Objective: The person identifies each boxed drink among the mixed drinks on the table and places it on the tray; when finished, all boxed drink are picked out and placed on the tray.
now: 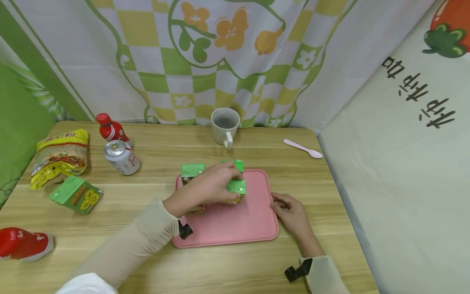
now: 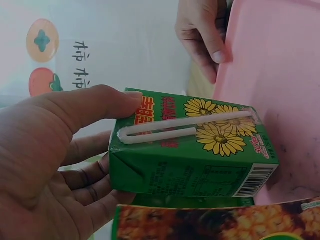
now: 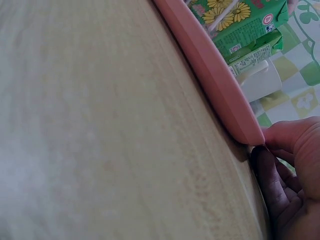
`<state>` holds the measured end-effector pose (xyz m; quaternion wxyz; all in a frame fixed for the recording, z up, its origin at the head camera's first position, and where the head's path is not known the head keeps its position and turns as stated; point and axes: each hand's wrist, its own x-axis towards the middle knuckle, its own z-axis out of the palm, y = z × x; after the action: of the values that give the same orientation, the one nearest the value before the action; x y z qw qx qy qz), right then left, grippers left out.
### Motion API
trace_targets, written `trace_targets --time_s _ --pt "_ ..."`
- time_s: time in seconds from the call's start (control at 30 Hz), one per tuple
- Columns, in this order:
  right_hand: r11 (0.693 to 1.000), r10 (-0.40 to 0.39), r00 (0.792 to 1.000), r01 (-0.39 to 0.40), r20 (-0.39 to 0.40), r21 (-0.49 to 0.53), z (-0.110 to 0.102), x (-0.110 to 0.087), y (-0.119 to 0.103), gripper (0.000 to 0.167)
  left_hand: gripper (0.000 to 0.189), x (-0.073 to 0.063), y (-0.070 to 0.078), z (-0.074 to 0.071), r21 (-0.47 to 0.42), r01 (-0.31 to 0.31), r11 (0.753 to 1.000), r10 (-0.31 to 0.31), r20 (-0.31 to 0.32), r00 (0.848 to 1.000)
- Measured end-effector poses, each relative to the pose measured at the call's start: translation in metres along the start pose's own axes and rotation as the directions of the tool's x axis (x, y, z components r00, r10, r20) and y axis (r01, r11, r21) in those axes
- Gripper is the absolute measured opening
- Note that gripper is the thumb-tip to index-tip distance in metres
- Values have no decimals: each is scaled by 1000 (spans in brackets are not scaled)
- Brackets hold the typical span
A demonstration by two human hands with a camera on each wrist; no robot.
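My left hand [image 1: 209, 185] grips a green juice carton [image 1: 236, 185] with yellow flowers and a white straw on its side [image 2: 200, 145], standing it on the pink tray [image 1: 238, 224]. Beside it on the tray stands a second carton [image 1: 192, 170], partly hidden by my hand. My right hand [image 1: 290, 210] rests on the table and pinches the tray's right rim [image 3: 235, 112] with thumb and fingers.
On the wooden table: a third green carton [image 1: 76, 194] lying at left, a snack bag [image 1: 60, 157], a tipped can [image 1: 121, 157], a red-capped bottle [image 1: 110, 128], a red object [image 1: 22, 243], a white mug [image 1: 225, 124] and a pink spoon [image 1: 302, 148] behind the tray.
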<state>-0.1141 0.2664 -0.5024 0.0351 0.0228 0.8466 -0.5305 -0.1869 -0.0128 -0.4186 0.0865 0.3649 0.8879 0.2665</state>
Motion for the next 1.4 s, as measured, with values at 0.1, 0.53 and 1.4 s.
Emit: trace_targets --time_s 0.1,0.53,1.4 --pt "1000 -13 1000 13 -1 8 0 1 3 33 46 0 -1 3 6 12 1000 -12 10 1000" --pt "1000 0 1000 0 -10 20 1 4 3 32 48 -3 -3 10 44 38 998 -39 26 999" --pt "998 -51 999 51 5 -31 7 16 40 33 28 -170 -78 -55 -196 127 972 -218 -570 792"
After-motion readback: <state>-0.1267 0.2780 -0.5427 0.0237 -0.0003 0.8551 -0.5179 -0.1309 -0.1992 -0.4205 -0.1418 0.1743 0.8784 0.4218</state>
